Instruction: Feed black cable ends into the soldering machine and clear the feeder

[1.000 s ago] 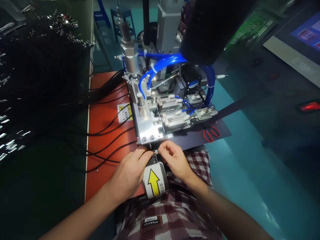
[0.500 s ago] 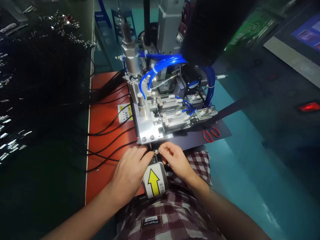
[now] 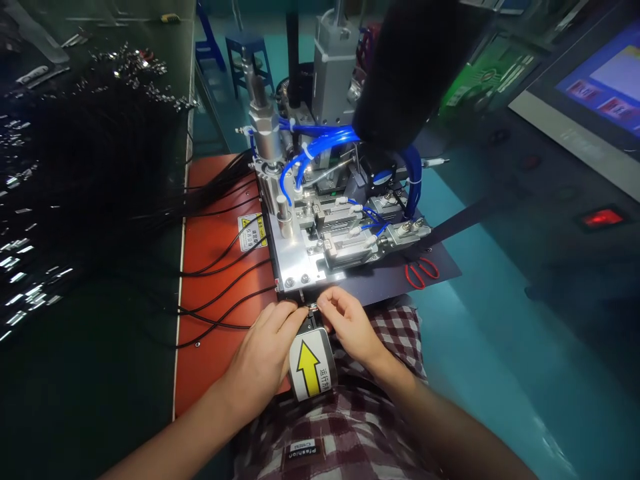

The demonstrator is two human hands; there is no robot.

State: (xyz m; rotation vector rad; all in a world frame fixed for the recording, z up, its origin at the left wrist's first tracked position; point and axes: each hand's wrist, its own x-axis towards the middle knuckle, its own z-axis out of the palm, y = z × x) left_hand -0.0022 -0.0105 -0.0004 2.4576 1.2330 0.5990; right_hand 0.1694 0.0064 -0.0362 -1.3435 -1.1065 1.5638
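My left hand [image 3: 267,343] is closed at the machine's front edge, fingers pressed together and thumb stretched towards a small shiny metal connector [image 3: 313,307]. A black cable [image 3: 235,326] runs in from the left and disappears under this hand. On the other side, my right hand [image 3: 350,327] pinches at the same connector between thumb and forefinger; the fingertips partly cover it. Both hands meet over a narrow dark track, just above a white label with a yellow arrow [image 3: 309,370]. The metal machine [image 3: 295,260] with cylinders and blue hoses [image 3: 330,138] stands right behind the hands.
Several black cables cross the orange board [image 3: 210,227] towards a large cable bundle [image 3: 100,140] with shiny ends on the left. Red-handled scissors [image 3: 421,273] lie on the dark plate at right. A screen [image 3: 600,87] stands far right; a black cylindrical shape [image 3: 405,73] hangs above.
The view has shifted slightly, showing more of the screen at right. Both hands stay at the connector in nearly the same pose.
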